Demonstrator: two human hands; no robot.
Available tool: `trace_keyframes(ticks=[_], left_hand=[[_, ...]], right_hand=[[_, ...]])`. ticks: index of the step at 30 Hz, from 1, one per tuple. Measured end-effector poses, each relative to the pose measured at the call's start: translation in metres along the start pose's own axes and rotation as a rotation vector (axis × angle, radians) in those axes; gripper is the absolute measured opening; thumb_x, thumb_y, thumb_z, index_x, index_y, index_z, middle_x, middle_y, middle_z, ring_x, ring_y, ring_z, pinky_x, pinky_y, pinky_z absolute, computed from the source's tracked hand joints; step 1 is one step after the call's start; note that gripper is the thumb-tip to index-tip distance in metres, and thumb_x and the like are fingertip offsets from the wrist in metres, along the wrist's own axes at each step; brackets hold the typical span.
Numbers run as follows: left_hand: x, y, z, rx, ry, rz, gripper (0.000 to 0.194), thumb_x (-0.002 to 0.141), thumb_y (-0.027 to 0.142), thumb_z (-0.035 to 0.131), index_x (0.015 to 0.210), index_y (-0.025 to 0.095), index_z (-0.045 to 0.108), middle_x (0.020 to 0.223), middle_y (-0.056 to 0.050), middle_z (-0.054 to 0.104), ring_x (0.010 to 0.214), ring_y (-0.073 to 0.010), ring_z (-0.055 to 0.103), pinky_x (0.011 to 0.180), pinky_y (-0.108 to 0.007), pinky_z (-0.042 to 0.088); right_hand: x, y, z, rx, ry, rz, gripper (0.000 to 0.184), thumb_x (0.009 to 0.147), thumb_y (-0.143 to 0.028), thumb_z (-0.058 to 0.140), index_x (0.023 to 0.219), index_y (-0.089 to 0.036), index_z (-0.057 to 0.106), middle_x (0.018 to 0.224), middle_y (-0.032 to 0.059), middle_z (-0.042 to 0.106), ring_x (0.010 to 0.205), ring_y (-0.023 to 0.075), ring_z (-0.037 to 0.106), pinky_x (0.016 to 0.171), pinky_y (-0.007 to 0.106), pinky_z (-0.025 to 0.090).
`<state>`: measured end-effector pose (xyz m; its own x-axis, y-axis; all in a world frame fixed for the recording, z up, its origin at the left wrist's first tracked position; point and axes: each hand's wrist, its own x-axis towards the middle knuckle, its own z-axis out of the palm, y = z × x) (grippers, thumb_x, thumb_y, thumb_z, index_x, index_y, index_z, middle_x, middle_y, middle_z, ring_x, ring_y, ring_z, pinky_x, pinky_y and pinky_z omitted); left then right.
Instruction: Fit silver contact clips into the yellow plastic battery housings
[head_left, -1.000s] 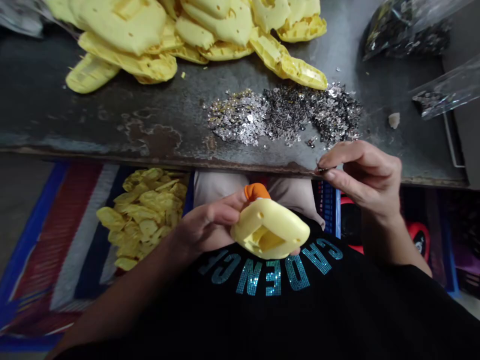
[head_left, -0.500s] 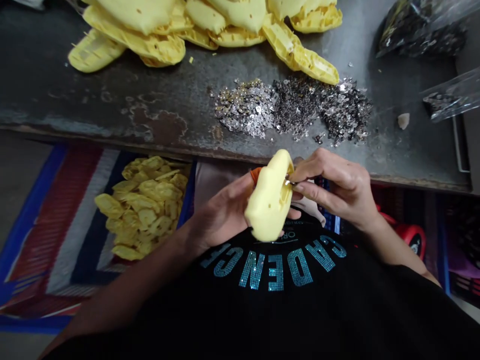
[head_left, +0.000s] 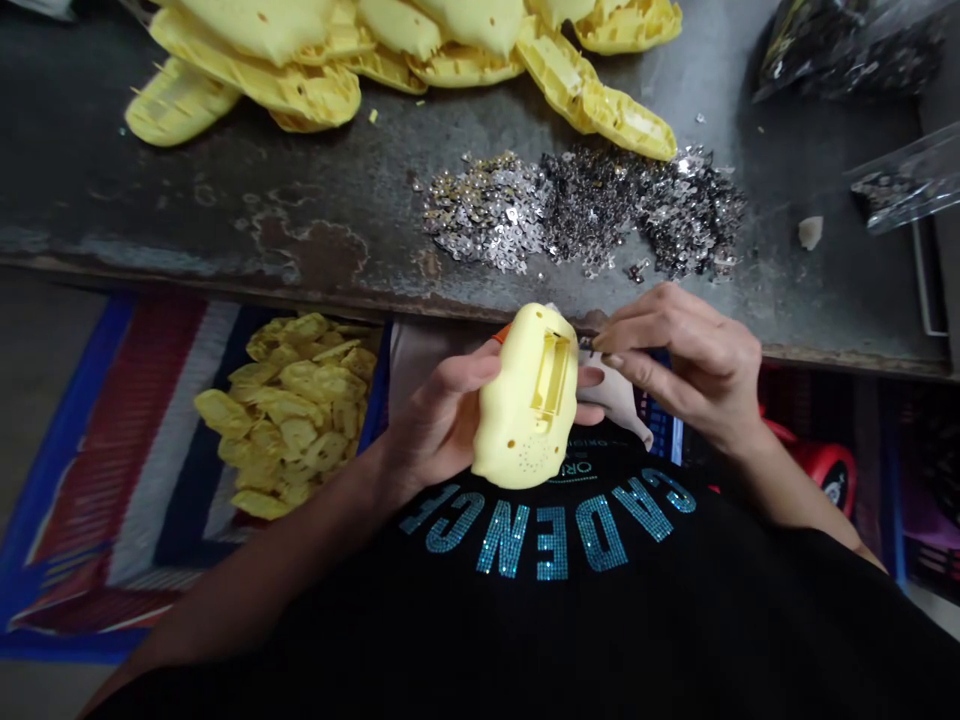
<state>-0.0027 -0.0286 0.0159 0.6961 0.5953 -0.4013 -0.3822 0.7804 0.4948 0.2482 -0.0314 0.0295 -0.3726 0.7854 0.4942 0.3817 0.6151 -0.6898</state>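
Note:
My left hand (head_left: 450,415) grips a yellow plastic shell (head_left: 517,440) in front of my chest. Its outer face is turned up, showing a rectangular battery slot, screw holes and a patch of small speaker holes. Something orange (head_left: 502,334) shows near the left thumb side. Just right of the shell, my right hand (head_left: 679,350) pinches a small dark metal piece, apart from the shell; its exact shape is hard to see. Beyond the hands, small metal contact pieces lie in a silvery heap (head_left: 491,215), a dark middle heap (head_left: 589,200) and a right heap (head_left: 694,215).
Yellow shells (head_left: 292,40) are piled at the back of the dark metal worktop (head_left: 187,200). Plastic bags of metal parts (head_left: 847,60) lie at the right. Below the worktop edge, a blue-rimmed crate (head_left: 82,380) at the left holds more yellow pieces (head_left: 296,410).
The shell has turned in my left hand, so its battery slot faces up. My right hand has drawn back slightly to the right, away from the shell.

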Motion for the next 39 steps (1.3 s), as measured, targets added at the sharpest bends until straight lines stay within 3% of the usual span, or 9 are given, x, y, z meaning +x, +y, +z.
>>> trace_keyframes(ticks=[3,6,9,15,22,26,33,37,39], left_hand=[[-0.002,0.003,0.002,-0.023,-0.051,-0.083,0.060,0.088,0.046,0.073,0.142,0.020,0.070,0.130,-0.013,0.085,0.119,-0.0448,0.082,0.083,-0.047,0.071],[-0.004,0.003,0.004,-0.032,-0.020,-0.149,0.056,0.089,0.051,0.068,0.135,0.019,0.076,0.135,-0.014,0.084,0.121,-0.0467,0.081,0.078,-0.047,0.071],[-0.004,0.003,0.005,-0.047,-0.014,-0.172,0.058,0.083,0.057,0.074,0.128,0.020,0.080,0.134,-0.016,0.084,0.120,-0.0497,0.081,0.073,-0.049,0.071],[-0.005,0.000,-0.001,-0.110,-0.020,-0.203,0.057,0.087,0.059,0.078,0.132,0.024,0.079,0.132,-0.008,0.086,0.116,-0.0434,0.084,0.072,-0.045,0.074],[0.000,-0.004,-0.007,-0.118,-0.211,-0.119,0.051,0.092,0.057,0.075,0.128,0.020,0.076,0.121,-0.008,0.088,0.111,-0.0393,0.086,0.079,-0.047,0.075],[-0.001,-0.005,-0.002,-0.113,-0.180,-0.086,0.052,0.092,0.055,0.075,0.130,0.020,0.078,0.124,-0.011,0.087,0.116,-0.0419,0.084,0.074,-0.045,0.074],[-0.004,-0.006,0.006,-0.105,-0.097,-0.079,0.048,0.093,0.052,0.074,0.131,0.024,0.080,0.115,-0.006,0.089,0.105,-0.0389,0.087,0.075,-0.049,0.072],[-0.006,-0.007,0.005,-0.007,0.020,-0.078,0.052,0.100,0.052,0.054,0.131,0.020,0.079,0.124,-0.006,0.087,0.116,-0.0441,0.082,0.073,-0.055,0.068],[-0.006,-0.007,0.004,0.017,0.047,-0.077,0.053,0.098,0.055,0.055,0.127,0.018,0.081,0.125,-0.007,0.087,0.119,-0.0461,0.081,0.070,-0.054,0.069]], right_hand=[[0.005,0.002,-0.003,-0.005,0.009,0.022,0.009,0.107,-0.029,0.074,0.107,-0.032,0.082,0.105,0.0028,0.083,0.098,0.0221,0.079,0.087,0.040,0.064],[0.009,0.004,0.000,-0.073,-0.032,-0.013,0.011,0.110,-0.031,0.070,0.110,-0.032,0.081,0.107,0.0012,0.084,0.097,0.0213,0.079,0.086,0.041,0.063],[0.011,0.005,0.002,-0.142,-0.058,-0.071,0.012,0.112,-0.030,0.067,0.116,-0.032,0.078,0.107,-0.0001,0.083,0.095,0.0207,0.077,0.086,0.041,0.061],[0.014,0.005,0.001,-0.264,-0.101,-0.172,0.011,0.112,-0.025,0.067,0.119,-0.031,0.074,0.109,0.0020,0.080,0.094,0.0199,0.073,0.083,0.039,0.060],[0.013,0.003,-0.003,-0.336,-0.097,-0.281,0.019,0.111,-0.018,0.065,0.129,-0.023,0.067,0.113,0.0049,0.078,0.097,0.0191,0.071,0.087,0.037,0.059],[0.011,0.003,-0.003,-0.379,-0.108,-0.286,0.019,0.112,-0.019,0.064,0.130,-0.022,0.067,0.113,0.0052,0.077,0.098,0.0197,0.071,0.087,0.038,0.059],[0.006,0.004,0.001,-0.438,-0.114,-0.311,0.026,0.110,-0.015,0.065,0.134,-0.024,0.067,0.113,0.0047,0.078,0.100,0.0195,0.070,0.086,0.037,0.059],[0.003,0.003,0.001,-0.412,-0.128,-0.278,0.028,0.110,-0.015,0.064,0.136,-0.025,0.066,0.116,0.0055,0.079,0.102,0.0202,0.073,0.087,0.038,0.060],[0.002,0.002,0.001,-0.383,-0.109,-0.241,0.029,0.111,-0.017,0.065,0.138,-0.025,0.066,0.117,0.0059,0.079,0.102,0.0206,0.074,0.087,0.039,0.061]])
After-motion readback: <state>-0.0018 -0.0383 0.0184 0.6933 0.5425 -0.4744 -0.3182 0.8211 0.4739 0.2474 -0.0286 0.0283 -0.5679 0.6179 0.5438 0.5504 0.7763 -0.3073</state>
